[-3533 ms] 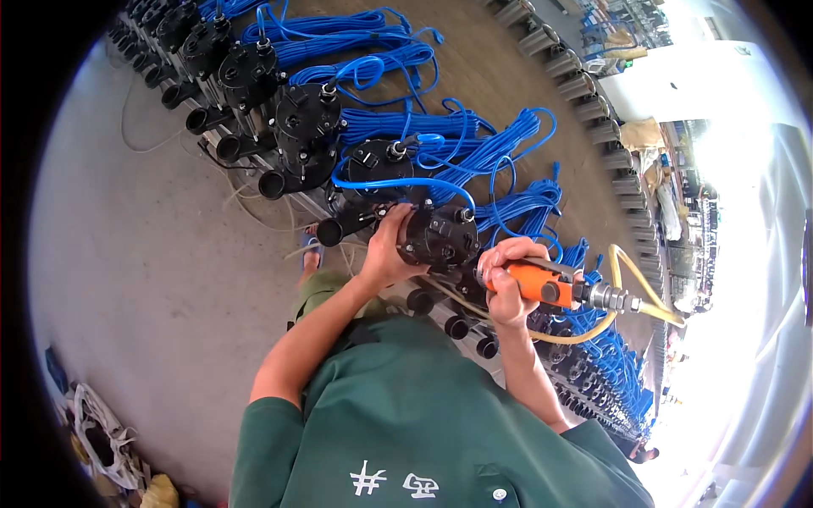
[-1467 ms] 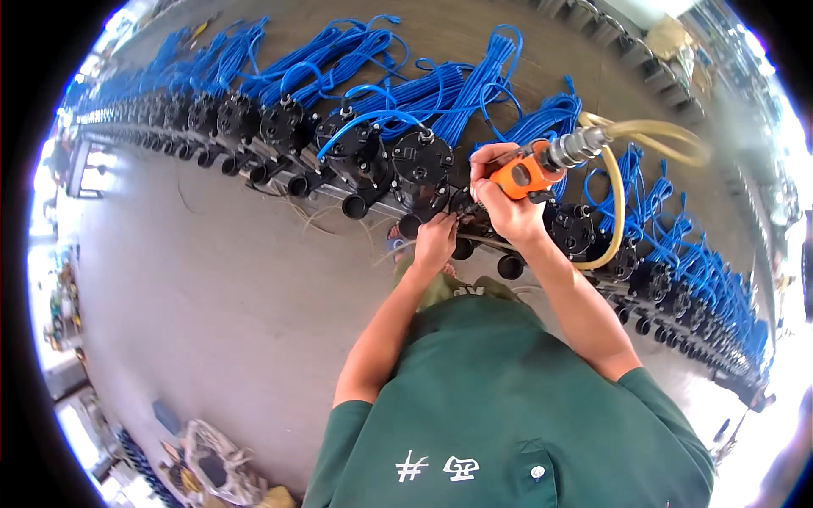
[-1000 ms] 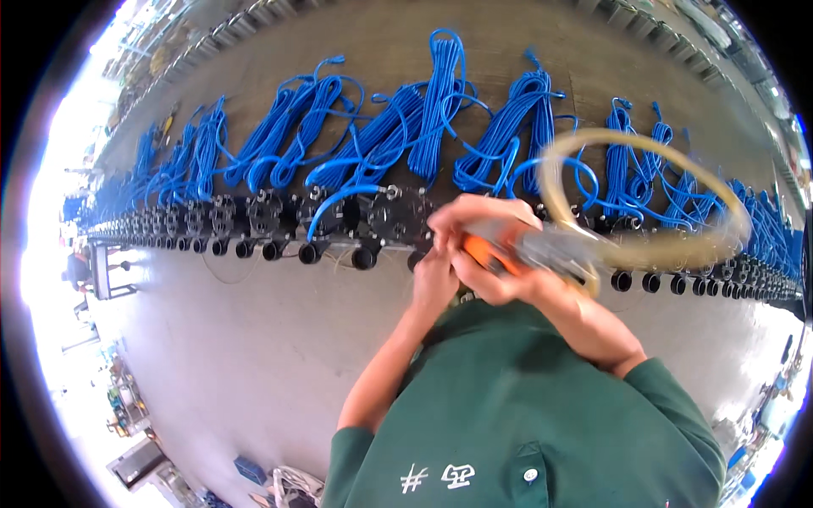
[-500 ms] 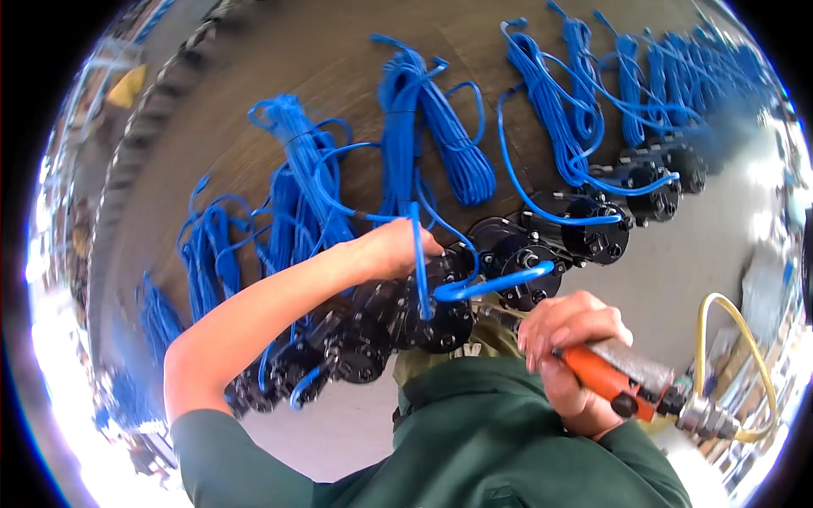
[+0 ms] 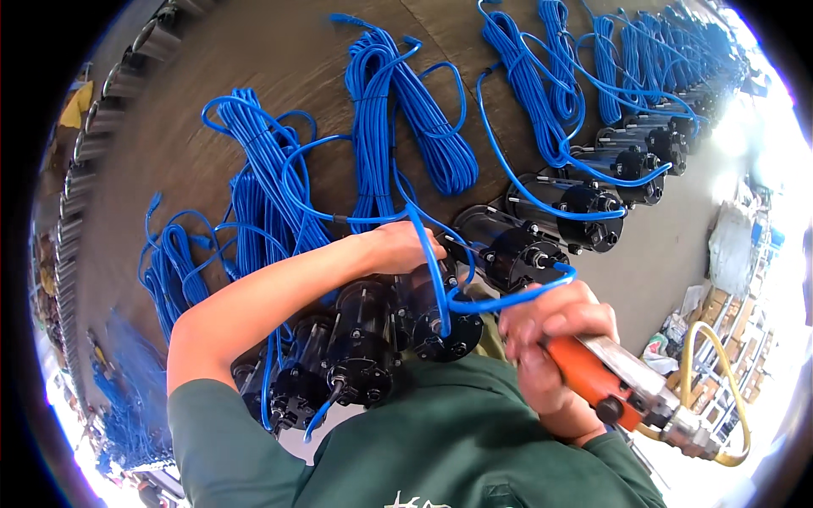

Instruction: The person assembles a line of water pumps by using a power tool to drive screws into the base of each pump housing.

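I see a broad, flat brown surface bearing bundled blue cables, with bare grey floor beside. Mid-row, a black cylindrical housing sits under the left hand, whose grip I can't tell; the right hand clasps an orange-and-silver hose-fed tool.

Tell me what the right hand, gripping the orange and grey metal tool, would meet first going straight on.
Likely the glossy blue cable loop, with the black round-ended cylinder beyond; depth is unclear, so the right hand may pass under it.
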A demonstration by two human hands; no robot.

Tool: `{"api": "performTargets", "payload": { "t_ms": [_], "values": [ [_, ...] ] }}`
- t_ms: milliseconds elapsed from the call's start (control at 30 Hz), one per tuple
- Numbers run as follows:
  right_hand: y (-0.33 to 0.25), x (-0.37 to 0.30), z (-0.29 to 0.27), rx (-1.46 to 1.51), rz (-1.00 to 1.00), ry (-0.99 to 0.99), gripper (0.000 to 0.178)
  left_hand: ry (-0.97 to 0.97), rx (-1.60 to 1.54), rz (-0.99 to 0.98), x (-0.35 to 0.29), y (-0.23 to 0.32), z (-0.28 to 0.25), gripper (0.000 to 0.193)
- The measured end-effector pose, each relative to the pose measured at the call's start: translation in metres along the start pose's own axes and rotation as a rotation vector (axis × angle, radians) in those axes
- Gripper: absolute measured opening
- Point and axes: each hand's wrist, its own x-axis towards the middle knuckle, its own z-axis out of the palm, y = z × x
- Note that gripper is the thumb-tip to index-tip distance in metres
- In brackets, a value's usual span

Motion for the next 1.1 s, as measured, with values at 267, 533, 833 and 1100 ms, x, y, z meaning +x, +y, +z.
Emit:
{"api": "performTargets", "payload": {
  "t_ms": [267,533,833,1100],
  "values": [
    [0.007,0.004,-0.003,-0.309,0.146,-0.353,0.021,0.128,0.126,0.054,-0.005,-0.002,0.008,0.009],
    [0.025,0.009,0.007,-0.065,0.315,-0.149,0.027,0.020,0.124,0.067,-0.005,0.002,-0.001,0.020],
    [0.001,0.006,-0.005,-0.385,0.329,-0.278,0.034,0.060,0.124,0.033,-0.013,0.010,-0.004,0.010],
    [0.017,0.005,0.012,-0.161,0.148,0.075,0.059,0.093,0.154,-0.019,-0.011,0.007,0.001,0.010]
  ]
}}
